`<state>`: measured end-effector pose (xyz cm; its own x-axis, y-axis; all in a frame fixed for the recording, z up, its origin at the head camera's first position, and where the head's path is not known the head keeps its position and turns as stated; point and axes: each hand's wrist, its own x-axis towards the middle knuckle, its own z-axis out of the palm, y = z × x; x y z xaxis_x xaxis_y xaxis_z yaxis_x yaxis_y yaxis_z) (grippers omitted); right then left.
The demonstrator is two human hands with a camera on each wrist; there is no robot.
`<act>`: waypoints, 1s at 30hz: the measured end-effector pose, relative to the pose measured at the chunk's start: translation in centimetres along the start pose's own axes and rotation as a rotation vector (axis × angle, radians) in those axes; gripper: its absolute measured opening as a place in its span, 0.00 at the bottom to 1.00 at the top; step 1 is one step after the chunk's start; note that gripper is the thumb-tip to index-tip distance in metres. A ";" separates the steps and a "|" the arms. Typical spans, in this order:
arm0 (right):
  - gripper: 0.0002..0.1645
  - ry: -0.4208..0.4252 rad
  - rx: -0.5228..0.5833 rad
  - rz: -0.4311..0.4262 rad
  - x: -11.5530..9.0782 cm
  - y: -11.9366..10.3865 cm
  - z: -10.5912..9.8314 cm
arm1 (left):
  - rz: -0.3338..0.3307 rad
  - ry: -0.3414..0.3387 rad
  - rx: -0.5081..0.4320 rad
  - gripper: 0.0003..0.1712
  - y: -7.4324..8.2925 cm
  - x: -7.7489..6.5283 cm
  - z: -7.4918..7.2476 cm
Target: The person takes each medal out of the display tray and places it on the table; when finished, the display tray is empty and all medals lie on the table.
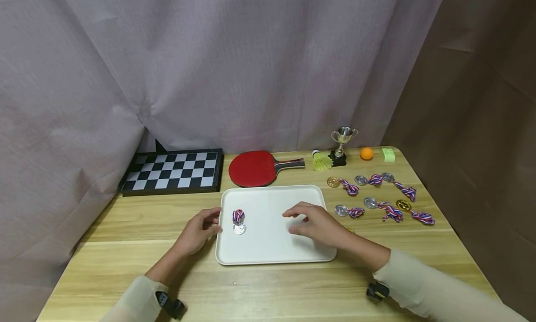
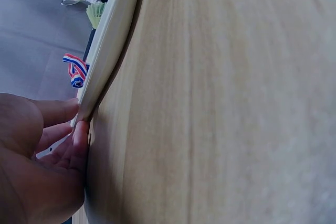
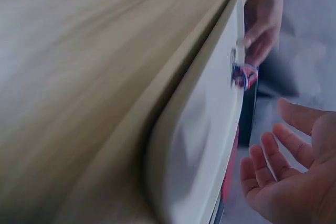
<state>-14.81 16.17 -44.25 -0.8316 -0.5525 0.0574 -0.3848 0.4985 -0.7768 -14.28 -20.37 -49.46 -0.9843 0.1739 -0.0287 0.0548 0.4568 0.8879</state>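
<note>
My left hand (image 1: 197, 231) is at the left edge of a white tray (image 1: 268, 252), its thumb and fingertips touching the rim with fingers loosely bent. The left wrist view shows that hand (image 2: 47, 156) against the tray's side (image 2: 113, 40). On the tray's left part lies a silver medal (image 1: 239, 229) with a red, white and blue ribbon (image 1: 237, 216). Over the tray's right part hovers my right hand (image 1: 318, 224), thumb and fingers apart, holding nothing. In the right wrist view this hand (image 3: 294, 166) has spread, relaxed fingers.
Right of the tray lie several ribboned medals, including a gold one (image 1: 404, 205) and a silver one (image 1: 341, 211). Behind stand a chessboard (image 1: 171, 171), red paddle (image 1: 253, 168), shuttlecock (image 1: 321, 161), trophy cup (image 1: 343, 136), orange ball (image 1: 366, 153) and green pad (image 1: 388, 155).
</note>
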 end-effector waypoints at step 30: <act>0.23 -0.449 -0.414 -0.252 12.8 -2.7 7.7 | 0.015 -0.012 -0.015 0.31 -0.3 0.1 -0.1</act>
<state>-21.38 2.63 -46.22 -0.4822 -0.8662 -0.1306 -0.7430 0.4834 -0.4629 -14.41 -20.54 -49.66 -0.9813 0.1913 -0.0212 0.0667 0.4409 0.8951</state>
